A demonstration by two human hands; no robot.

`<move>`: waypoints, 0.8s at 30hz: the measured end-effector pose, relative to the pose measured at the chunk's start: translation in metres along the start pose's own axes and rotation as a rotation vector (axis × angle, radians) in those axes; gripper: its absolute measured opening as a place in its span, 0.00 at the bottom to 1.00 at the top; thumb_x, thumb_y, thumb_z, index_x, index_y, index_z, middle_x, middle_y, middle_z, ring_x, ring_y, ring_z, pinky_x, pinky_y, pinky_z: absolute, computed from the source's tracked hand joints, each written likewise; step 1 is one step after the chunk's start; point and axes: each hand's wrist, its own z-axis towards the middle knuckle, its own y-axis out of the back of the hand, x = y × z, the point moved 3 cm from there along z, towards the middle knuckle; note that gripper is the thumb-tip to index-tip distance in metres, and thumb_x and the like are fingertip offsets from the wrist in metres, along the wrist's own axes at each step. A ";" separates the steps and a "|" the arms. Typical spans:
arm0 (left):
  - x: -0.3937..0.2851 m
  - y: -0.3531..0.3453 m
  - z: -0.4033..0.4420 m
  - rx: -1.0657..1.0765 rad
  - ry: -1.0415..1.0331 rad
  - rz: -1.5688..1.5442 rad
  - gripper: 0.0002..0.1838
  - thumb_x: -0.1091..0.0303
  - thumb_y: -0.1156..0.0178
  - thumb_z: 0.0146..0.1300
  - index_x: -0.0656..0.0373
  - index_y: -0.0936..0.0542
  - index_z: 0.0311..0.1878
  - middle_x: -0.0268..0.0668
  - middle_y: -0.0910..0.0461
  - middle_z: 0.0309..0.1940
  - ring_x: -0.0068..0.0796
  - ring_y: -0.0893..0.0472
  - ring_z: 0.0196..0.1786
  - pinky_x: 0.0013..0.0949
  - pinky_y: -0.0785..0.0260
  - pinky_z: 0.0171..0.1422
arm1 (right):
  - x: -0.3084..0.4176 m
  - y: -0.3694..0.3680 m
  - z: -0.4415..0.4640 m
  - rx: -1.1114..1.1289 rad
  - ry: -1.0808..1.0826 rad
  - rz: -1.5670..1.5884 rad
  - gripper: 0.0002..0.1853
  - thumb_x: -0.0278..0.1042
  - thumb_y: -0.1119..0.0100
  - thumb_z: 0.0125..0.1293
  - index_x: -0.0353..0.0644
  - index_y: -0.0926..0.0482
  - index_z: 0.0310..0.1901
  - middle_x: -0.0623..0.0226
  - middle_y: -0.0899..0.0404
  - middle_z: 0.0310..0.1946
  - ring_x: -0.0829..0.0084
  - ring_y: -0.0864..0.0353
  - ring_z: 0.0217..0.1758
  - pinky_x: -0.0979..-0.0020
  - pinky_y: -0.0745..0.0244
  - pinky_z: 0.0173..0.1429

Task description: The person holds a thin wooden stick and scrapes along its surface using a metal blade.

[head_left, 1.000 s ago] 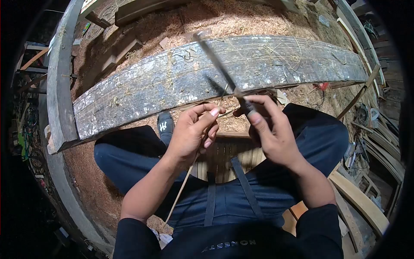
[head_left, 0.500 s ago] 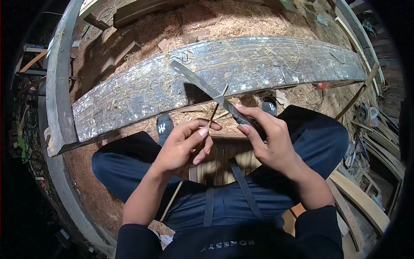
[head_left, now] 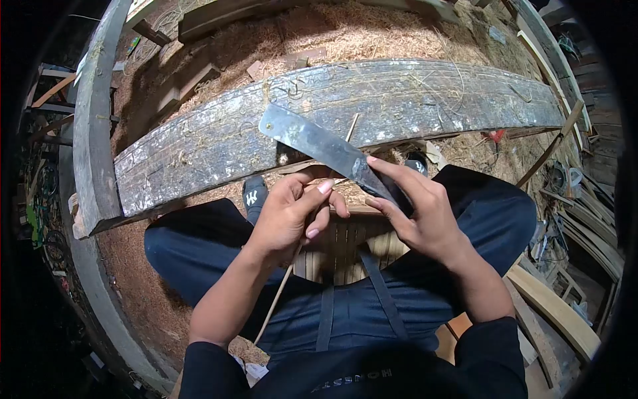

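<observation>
In my right hand (head_left: 425,213) is a broad-bladed knife (head_left: 309,138), gripped by its dark handle with thumb and fingers. Its flat grey blade points up and to the left, over the edge of a worn plank (head_left: 212,136). My left hand (head_left: 289,216) pinches a thin wooden strip (head_left: 279,292) between thumb and fingers. The strip's lower end trails down past my left forearm toward my lap. Its upper end shows beyond the blade, and the blade covers part of its length. Whether edge and strip touch cannot be made out.
Wood shavings (head_left: 392,33) cover the ground beyond the plank. An upright grey beam (head_left: 95,133) stands at the left. Curved timber pieces (head_left: 558,306) lie at the right, and a slatted wooden surface (head_left: 345,246) shows between my legs.
The blade has rolled to show more of its flat face. My left hand has shifted slightly right, and the strip's upper end reaches farther past the blade.
</observation>
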 end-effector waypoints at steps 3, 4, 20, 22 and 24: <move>-0.002 0.000 0.000 -0.007 0.004 0.043 0.13 0.64 0.48 0.79 0.68 0.24 0.50 0.43 0.16 0.32 0.14 0.34 0.13 0.21 0.45 0.16 | 0.002 0.001 -0.001 0.047 -0.016 -0.070 0.27 0.31 0.33 0.67 0.43 0.25 0.68 0.51 0.17 0.41 0.51 0.15 0.40 0.58 0.20 0.44; -0.002 0.001 -0.001 -0.025 0.013 0.084 0.15 0.64 0.49 0.80 0.70 0.23 0.48 0.43 0.16 0.31 0.15 0.34 0.12 0.21 0.46 0.15 | 0.001 0.002 -0.001 0.060 -0.034 -0.128 0.28 0.32 0.33 0.67 0.46 0.25 0.69 0.53 0.18 0.38 0.53 0.16 0.35 0.59 0.21 0.40; -0.002 -0.006 0.000 -0.148 0.008 0.045 0.12 0.68 0.47 0.76 0.67 0.21 0.41 0.36 0.22 0.21 0.15 0.36 0.12 0.23 0.47 0.15 | 0.003 0.001 -0.003 0.000 -0.019 -0.445 0.28 0.38 0.34 0.67 0.58 0.23 0.69 0.63 0.26 0.30 0.61 0.20 0.26 0.61 0.22 0.30; -0.006 -0.012 0.001 -0.199 0.009 0.012 0.21 0.62 0.47 0.77 0.68 0.22 0.31 0.33 0.28 0.13 0.16 0.40 0.08 0.25 0.51 0.14 | 0.002 0.003 -0.004 -0.043 -0.097 -0.489 0.28 0.38 0.34 0.66 0.58 0.23 0.69 0.63 0.27 0.30 0.61 0.20 0.26 0.61 0.22 0.30; 0.004 0.001 0.003 -0.152 0.002 0.029 0.16 0.61 0.46 0.78 0.67 0.21 0.41 0.35 0.25 0.17 0.15 0.40 0.08 0.24 0.52 0.14 | 0.010 0.000 -0.008 0.059 0.030 -0.428 0.26 0.37 0.35 0.67 0.57 0.22 0.68 0.63 0.27 0.29 0.61 0.19 0.27 0.61 0.23 0.29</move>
